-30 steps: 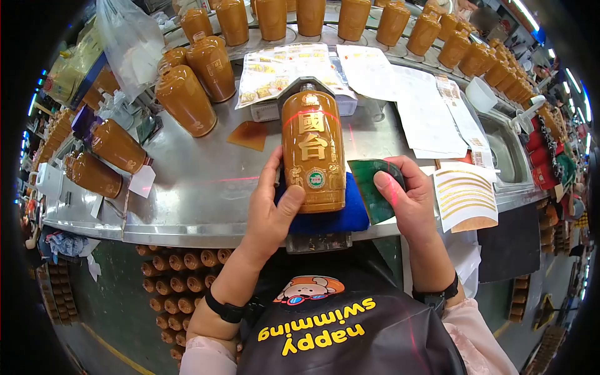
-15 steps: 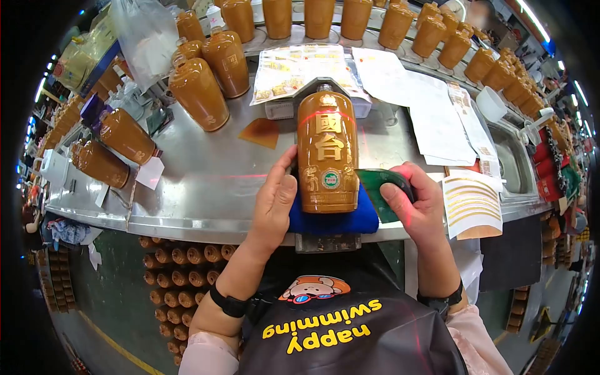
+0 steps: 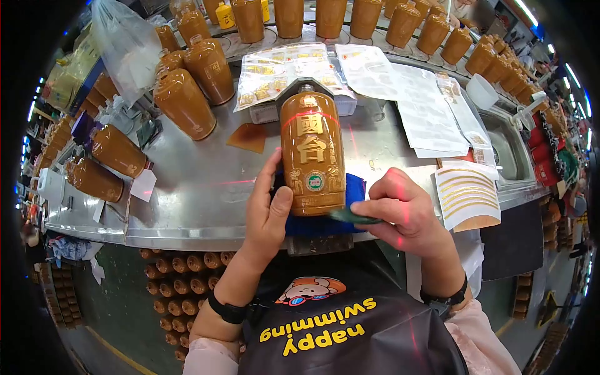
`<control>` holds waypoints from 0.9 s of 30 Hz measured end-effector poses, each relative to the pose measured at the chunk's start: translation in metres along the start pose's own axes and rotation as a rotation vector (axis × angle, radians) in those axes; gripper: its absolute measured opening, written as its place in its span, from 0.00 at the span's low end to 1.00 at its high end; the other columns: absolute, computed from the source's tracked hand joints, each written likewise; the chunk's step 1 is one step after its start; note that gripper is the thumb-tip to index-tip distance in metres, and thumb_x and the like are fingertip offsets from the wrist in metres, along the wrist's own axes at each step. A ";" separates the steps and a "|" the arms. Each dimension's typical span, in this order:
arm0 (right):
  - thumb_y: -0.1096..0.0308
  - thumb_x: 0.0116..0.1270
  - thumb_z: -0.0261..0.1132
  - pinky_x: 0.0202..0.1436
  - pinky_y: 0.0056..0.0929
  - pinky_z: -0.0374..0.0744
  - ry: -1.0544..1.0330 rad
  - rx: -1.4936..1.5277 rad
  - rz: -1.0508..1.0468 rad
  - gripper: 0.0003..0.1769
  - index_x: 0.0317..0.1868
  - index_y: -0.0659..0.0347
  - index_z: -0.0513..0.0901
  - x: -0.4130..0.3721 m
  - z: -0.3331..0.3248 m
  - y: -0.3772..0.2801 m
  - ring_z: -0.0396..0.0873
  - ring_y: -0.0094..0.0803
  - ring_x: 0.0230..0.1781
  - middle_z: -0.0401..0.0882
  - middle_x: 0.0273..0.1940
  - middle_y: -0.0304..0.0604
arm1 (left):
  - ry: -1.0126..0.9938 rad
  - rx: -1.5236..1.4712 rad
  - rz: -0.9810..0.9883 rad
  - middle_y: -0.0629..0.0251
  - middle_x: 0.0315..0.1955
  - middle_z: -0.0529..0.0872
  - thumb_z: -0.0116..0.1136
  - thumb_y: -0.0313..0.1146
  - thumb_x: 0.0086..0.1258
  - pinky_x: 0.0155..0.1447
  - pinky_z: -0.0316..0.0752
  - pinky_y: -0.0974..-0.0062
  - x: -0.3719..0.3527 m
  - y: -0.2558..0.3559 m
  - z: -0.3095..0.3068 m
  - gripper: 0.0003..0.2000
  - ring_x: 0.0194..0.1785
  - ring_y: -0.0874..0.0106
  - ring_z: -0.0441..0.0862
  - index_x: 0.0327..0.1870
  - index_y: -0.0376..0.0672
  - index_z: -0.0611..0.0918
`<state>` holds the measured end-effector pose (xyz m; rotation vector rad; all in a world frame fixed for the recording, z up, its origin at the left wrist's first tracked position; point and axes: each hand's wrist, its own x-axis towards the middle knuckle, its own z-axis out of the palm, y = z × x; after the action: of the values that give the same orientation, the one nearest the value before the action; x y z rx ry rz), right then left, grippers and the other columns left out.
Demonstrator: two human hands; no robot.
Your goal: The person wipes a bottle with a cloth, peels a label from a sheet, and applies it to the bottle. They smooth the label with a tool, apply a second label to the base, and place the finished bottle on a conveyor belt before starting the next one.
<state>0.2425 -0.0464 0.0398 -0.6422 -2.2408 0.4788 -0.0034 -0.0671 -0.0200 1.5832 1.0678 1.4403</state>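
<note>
A brown bottle (image 3: 310,150) with gold characters and a round green emblem lies on a blue cloth (image 3: 355,190), its neck toward a dark holder. My left hand (image 3: 269,203) rests against the bottle's left side, its fingers and thumb apart. On the right, my right hand (image 3: 403,212) pinches a dark green scraper (image 3: 355,217), whose edge is at the bottle's lower right end. Thin red laser lines cross the bottle and my right hand.
More brown bottles (image 3: 183,103) stand at the left and along the curved back conveyor. White sticker sheets (image 3: 428,109) lie at the right, above a sheet of gold strips (image 3: 467,194). A sink (image 3: 509,147) is at the far right. An amber piece (image 3: 248,137) lies left of the bottle.
My right hand has turned and moved left and down, bringing the scraper from the bottle's right side to its bottom end. The whole view has shifted slightly.
</note>
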 end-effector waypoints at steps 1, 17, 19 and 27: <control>0.73 0.41 0.78 0.40 0.36 0.73 -0.037 0.065 -0.003 0.21 0.41 0.57 0.86 -0.002 -0.001 0.001 0.76 0.37 0.36 0.75 0.34 0.39 | 0.001 0.196 0.100 0.46 0.69 0.70 0.50 0.49 0.78 0.77 0.53 0.61 0.000 0.001 -0.003 0.31 0.72 0.57 0.67 0.72 0.33 0.67; 0.70 0.61 0.71 0.29 0.27 0.70 0.207 0.268 0.429 0.08 0.38 0.66 0.83 -0.017 0.007 0.013 0.73 0.26 0.26 0.75 0.27 0.41 | -0.180 0.925 0.546 0.52 0.63 0.77 0.62 0.45 0.67 0.79 0.45 0.44 -0.003 0.028 0.009 0.17 0.70 0.53 0.68 0.56 0.55 0.85; 0.68 0.65 0.70 0.30 0.24 0.71 0.218 0.377 0.534 0.09 0.39 0.66 0.82 -0.020 0.011 0.012 0.74 0.22 0.28 0.77 0.28 0.40 | -0.201 0.914 0.543 0.51 0.64 0.76 0.62 0.45 0.68 0.79 0.45 0.45 -0.003 0.031 0.009 0.16 0.70 0.52 0.67 0.55 0.54 0.85; 0.65 0.69 0.67 0.31 0.25 0.75 0.338 0.611 0.615 0.12 0.42 0.67 0.79 0.013 0.048 -0.005 0.75 0.22 0.26 0.80 0.27 0.38 | -0.046 0.763 0.378 0.45 0.67 0.72 0.62 0.48 0.68 0.78 0.46 0.45 -0.014 0.008 -0.001 0.34 0.69 0.44 0.66 0.70 0.36 0.69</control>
<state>0.1976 -0.0499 0.0179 -0.9805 -1.4342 1.1974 -0.0038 -0.0831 -0.0175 2.4471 1.4478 1.2774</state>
